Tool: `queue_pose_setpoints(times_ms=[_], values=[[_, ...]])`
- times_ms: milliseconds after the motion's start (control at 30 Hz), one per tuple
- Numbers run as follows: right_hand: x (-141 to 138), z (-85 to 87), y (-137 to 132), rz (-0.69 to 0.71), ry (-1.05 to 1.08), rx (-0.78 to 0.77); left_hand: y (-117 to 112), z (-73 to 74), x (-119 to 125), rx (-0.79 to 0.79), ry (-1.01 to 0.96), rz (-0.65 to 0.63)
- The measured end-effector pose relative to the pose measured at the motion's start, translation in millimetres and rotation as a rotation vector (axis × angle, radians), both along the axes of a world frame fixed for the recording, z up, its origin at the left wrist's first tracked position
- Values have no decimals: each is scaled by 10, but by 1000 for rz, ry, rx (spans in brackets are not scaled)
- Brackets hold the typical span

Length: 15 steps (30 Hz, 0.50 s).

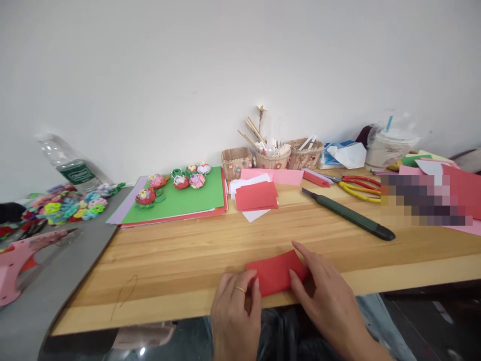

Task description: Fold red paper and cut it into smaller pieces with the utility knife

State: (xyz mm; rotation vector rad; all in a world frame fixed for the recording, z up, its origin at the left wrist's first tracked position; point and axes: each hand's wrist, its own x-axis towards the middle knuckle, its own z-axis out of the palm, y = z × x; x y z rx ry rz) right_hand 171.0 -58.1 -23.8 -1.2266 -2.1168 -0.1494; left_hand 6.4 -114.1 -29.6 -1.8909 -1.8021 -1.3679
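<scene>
The red paper (276, 273) is lying on the table (180, 260), left of the knife (349, 216) and nearer the person. The left hand (233, 301) is pinching the paper's left end between thumb and forefinger, its other fingers curling close together; one is wearing a ring (240, 289). The right hand (330, 291) is resting at the other end, thumb touching the face, forefinger spreading away toward the far corner; its remaining fingers are mostly hidden, so I cannot tell how they are sitting.

Left of the knife, red sheets (257, 196) are covering part of some white sheets. Just beyond the knife, scissors (361, 179) are lying; farther behind it, three baskets (272, 160) are standing. Well left of it, paper flowers (181, 182) are sitting on a green sheet (188, 200). Behind it to the right, a cup (391, 150) is standing.
</scene>
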Motion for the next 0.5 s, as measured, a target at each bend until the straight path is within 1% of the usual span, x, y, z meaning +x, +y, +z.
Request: queue_pose_setpoints(times_ms=[200,333,400,500], values=[[-16,3,-9,2,52,-62,-45,-14,-33,-85,-31,-89],[-15,13,-9,80,29,-60,-52,-2,17,-122,-149,15],[-3,19,-14,90,38,-58,-46,-8,43,-122,-160,57],[22,27,-28,101,48,-66,-43,-27,60,-130,-147,73]])
